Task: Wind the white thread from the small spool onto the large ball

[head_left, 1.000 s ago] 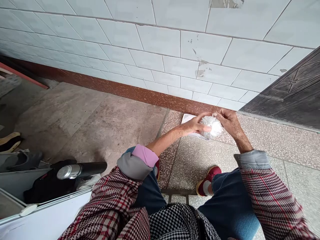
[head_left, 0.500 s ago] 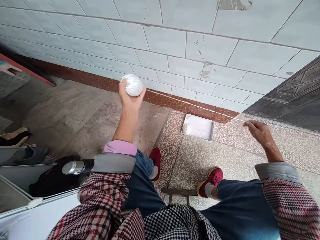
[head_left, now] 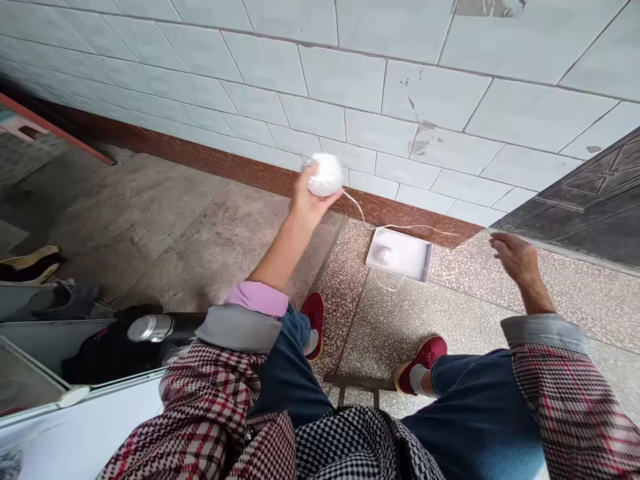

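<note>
My left hand [head_left: 311, 197] is wrapped round a ball of white yarn [head_left: 326, 175], held up in front of the tiled wall. From that ball a slack strand of yarn [head_left: 363, 217] dips and runs right towards my right hand [head_left: 517, 259]. Its fingers are closed in a pinch; the strand blurs just short of the fingertips. On the floor between my hands lies a shallow white tray [head_left: 413, 257], with a smaller ball of white yarn [head_left: 384, 255] in its left part. A thin loop of yarn shows on the floor by the tray's front edge.
A light tiled wall [head_left: 345, 77] with a brown skirting rises ahead, and a dark panelled door [head_left: 595, 193] stands at right. At left are a shelf unit holding a silver-lidded flask [head_left: 150, 328] and shoes [head_left: 30, 265]. My red shoes flank a metal bar [head_left: 357, 383].
My left hand has moved right with the ball, towards my right hand. The strand between them has gone from taut to slack. The small ball in the tray has shifted slightly.
</note>
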Demonstrator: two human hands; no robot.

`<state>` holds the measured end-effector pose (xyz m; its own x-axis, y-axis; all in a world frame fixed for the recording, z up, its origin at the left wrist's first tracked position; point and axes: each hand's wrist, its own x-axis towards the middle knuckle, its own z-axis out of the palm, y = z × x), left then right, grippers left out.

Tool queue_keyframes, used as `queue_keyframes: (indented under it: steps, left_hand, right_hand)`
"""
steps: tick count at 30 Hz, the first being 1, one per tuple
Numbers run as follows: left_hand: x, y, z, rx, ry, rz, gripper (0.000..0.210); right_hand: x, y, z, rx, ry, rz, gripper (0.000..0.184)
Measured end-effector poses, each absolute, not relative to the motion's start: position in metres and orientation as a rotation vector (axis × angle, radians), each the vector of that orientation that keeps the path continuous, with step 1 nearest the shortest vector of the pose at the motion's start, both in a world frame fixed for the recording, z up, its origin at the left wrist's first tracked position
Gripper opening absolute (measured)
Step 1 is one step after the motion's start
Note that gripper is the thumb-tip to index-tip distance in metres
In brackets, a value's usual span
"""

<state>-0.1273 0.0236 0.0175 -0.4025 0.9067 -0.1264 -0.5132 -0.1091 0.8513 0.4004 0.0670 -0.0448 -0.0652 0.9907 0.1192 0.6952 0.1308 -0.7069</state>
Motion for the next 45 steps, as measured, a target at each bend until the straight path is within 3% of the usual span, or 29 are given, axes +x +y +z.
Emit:
queue_keyframes:
  steps: [4,9,12,17,20,23,27,32,40,45]
  left_hand:
    - [-0.039,0.018,0.018,0.789,0.854,1.322,0.089]
    - [0.022,0.006,0.027,0.892,0.726,1.081,0.089]
    - [0.024,0.008,0.029,0.912,0.761,1.083,0.090]
    - [0.000,0.027,0.013,0.861,0.903,1.275,0.082]
    - [-0.013,0.038,0.002,0.942,1.191,1.414,0.088]
    - [-0.016,0.036,-0.005,1.241,1.475,1.339,0.096]
    - [-0.001,0.015,-0.015,1.477,1.362,0.905,0.088]
    - [0.027,-0.009,-0.020,1.318,1.065,0.608,0.071]
    - [0.049,-0.012,-0.023,1.080,0.989,0.595,0.102]
    - [0.045,-0.015,-0.023,1.056,0.941,0.624,0.088]
  right_hand:
    - [0.297,0.056,-0.021,-1.319,-1.608,1.005,0.056]
    - [0.225,0.039,-0.009,-1.107,-1.580,1.400,0.049]
    - [0.223,0.034,-0.009,-1.077,-1.597,1.528,0.054]
    - [0.241,0.015,0.003,-1.027,-1.894,1.465,0.062]
    - [0.244,-0.004,0.017,-0.891,-2.076,1.746,0.062]
    - [0.246,-0.015,0.032,-0.814,-1.981,1.955,0.054]
    - [0.258,-0.006,0.041,-0.936,-1.721,1.708,0.054]
    - [0.279,0.010,0.039,-1.065,-1.620,1.444,0.052]
    - [0.288,0.024,0.016,-1.178,-1.727,1.246,0.057]
    - [0.280,0.024,0.015,-1.156,-1.681,1.193,0.063]
